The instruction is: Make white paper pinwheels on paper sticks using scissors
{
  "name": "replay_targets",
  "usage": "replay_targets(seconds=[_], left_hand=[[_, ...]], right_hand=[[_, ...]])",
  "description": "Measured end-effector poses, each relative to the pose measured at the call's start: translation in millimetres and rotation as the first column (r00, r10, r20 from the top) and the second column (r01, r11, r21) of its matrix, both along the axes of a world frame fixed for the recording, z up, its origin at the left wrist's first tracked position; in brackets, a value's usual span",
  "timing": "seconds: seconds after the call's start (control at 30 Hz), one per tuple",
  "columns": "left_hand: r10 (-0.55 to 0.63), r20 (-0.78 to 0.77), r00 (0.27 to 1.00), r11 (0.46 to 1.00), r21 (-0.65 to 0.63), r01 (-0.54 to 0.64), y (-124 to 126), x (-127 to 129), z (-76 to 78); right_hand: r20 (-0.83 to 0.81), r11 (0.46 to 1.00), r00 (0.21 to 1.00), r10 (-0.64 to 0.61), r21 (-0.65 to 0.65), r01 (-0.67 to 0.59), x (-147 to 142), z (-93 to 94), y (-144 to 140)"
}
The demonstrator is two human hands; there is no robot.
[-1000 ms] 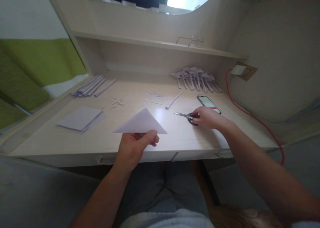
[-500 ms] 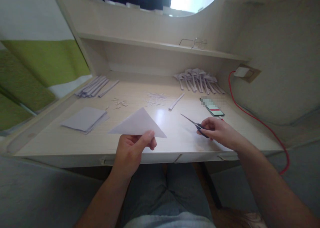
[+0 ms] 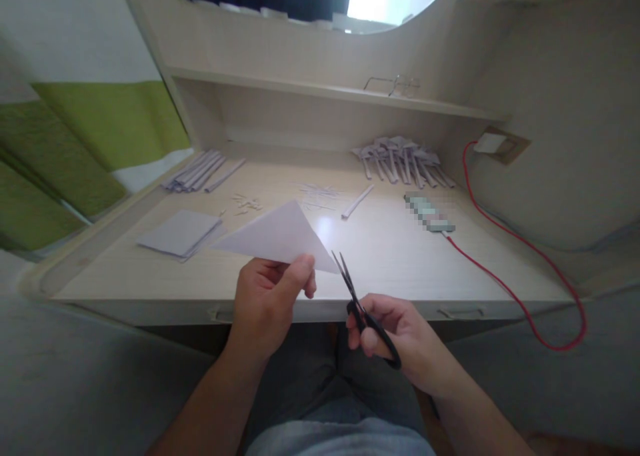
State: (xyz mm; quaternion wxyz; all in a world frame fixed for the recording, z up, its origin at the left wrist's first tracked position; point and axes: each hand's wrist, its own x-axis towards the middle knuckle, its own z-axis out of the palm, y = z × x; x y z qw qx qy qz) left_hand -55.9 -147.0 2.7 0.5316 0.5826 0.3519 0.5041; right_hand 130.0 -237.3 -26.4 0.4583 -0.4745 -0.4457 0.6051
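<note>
Pinched between the thumb and fingers of my left hand (image 3: pixel 273 299) is a white sheet of paper folded into a triangle (image 3: pixel 280 233), held above the desk's front edge. My right hand (image 3: pixel 395 329) grips black-handled scissors (image 3: pixel 354 296), fingers in the loops. The blades are slightly apart and point up and away, with their tips close to the triangle's right corner. Whether they touch the paper I cannot tell.
On the desk (image 3: pixel 280 286) lie a stack of paper squares (image 3: pixel 177 233), rolled paper strips (image 3: pixel 195 171), small paper bits (image 3: pixel 247 204), thin slivers (image 3: pixel 319 195), a single roll (image 3: pixel 357 201), a pile of paper shapes (image 3: pixel 403 159), and a phone (image 3: pixel 429 213) with a red cable (image 3: pixel 500 286).
My right hand has brought the scissors left and toward me, beside the triangle's right corner, and turned them with the blades parted. My left hand still holds the paper, now slightly tilted.
</note>
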Motion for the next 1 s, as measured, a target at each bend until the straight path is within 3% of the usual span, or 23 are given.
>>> replay_targets(seconds=[0.2, 1.0], left_hand=[[0.121, -0.1, 0.988, 0.992, 0.06, -0.115, -5.3, 3.4, 8.0], [0.082, -0.107, 0.991, 0.995, 0.067, -0.075, -1.0, 3.3, 2.9]], right_hand=[[0.007, 1.0, 1.0, 0.017, 0.003, -0.017, 3.0, 0.9, -3.7], [-0.051, 0.999, 0.998, 0.025, -0.032, -0.026, 3.0, 4.2, -0.9]])
